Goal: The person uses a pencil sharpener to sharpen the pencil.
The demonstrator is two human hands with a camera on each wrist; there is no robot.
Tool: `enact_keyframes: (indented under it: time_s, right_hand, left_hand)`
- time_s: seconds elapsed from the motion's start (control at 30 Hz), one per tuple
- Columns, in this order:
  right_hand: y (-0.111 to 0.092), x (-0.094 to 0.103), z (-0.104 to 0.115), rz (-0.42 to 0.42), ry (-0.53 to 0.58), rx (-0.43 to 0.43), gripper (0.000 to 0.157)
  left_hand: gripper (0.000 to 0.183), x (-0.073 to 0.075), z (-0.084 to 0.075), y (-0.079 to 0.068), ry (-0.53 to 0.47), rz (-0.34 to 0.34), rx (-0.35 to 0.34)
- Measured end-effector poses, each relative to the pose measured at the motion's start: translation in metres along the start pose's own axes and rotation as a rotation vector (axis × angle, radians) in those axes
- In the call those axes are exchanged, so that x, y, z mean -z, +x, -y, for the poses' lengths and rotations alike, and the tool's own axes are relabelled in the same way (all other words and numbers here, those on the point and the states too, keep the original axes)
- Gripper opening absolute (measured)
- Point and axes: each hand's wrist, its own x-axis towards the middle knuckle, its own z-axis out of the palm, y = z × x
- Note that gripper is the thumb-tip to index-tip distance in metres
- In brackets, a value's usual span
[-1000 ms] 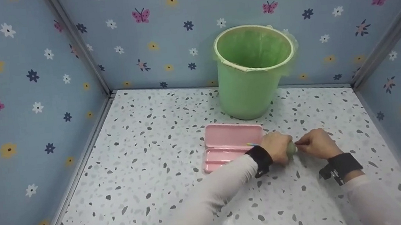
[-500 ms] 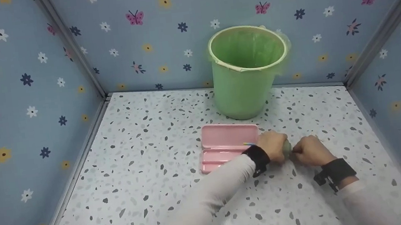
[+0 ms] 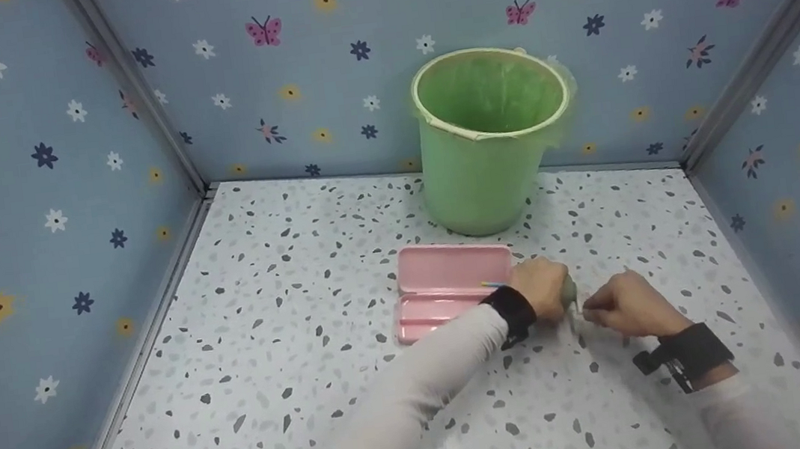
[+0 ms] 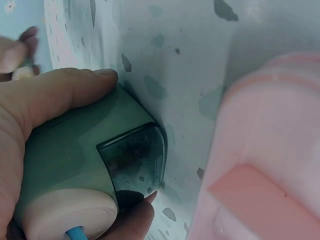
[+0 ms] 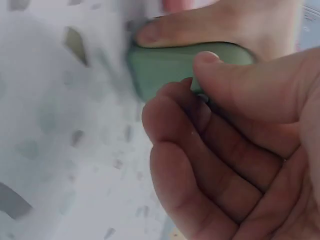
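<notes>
A green crank pencil sharpener (image 4: 70, 145) with a dark see-through shavings window (image 4: 137, 162) lies on the speckled table. My left hand (image 3: 541, 288) grips its body, thumb along one side and fingers round the other. Out of its cream round front sticks a blue pencil (image 4: 76, 233); the rest of it is mostly hidden in the head view. On the sharpener's far side my right hand (image 3: 632, 307) pinches the small crank handle between thumb and curled fingers, which largely hide it. An open pink pencil case (image 3: 454, 267) lies just left of the left hand.
A light green bucket (image 3: 485, 177) with a thin clear liner over its rim stands behind the pencil case, near the back wall. Flower-patterned panels (image 3: 326, 105) enclose the table (image 3: 266, 307) at the back and on both sides.
My right hand has shifted slightly around the crank while pinching it, first drawing closer to the sharpener, then lower. The left hand keeps its grip. The head view has turned a little.
</notes>
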Motion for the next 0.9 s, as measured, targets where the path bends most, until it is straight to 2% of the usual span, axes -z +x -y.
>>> enact_keyframes:
  time_s: [0.17,0.3,0.53,0.67,0.73,0.8,0.9]
  right_hand:
    - [0.001,0.012,0.005,-0.11,-0.068,0.074,0.006]
    - [0.005,0.016,0.006,-0.171,-0.056,0.097,0.005]
    - [0.022,0.016,0.001,-0.258,0.02,0.097,0.006]
    - [0.035,0.007,-0.006,-0.322,-0.024,0.049,0.007]
    - [0.042,-0.001,-0.012,-0.308,-0.063,0.016,0.008]
    - [0.046,-0.01,-0.019,-0.254,-0.094,-0.024,0.009]
    - [0.044,-0.019,-0.026,-0.107,-0.081,-0.091,0.01]
  left_hand:
    - [0.022,0.0,-0.001,0.0,0.011,-0.006,-0.001]
    - [0.028,0.0,0.003,-0.001,-0.016,0.017,-0.018]
    - [0.037,0.006,0.012,-0.005,-0.061,0.024,-0.012]
    - [0.041,0.009,0.012,-0.008,-0.059,0.014,-0.001]
    - [0.042,0.009,0.011,-0.008,-0.048,0.005,0.004]
    - [0.044,0.007,0.008,-0.008,-0.04,0.004,0.0]
    - [0.047,0.006,0.003,-0.006,-0.038,0.008,-0.01]
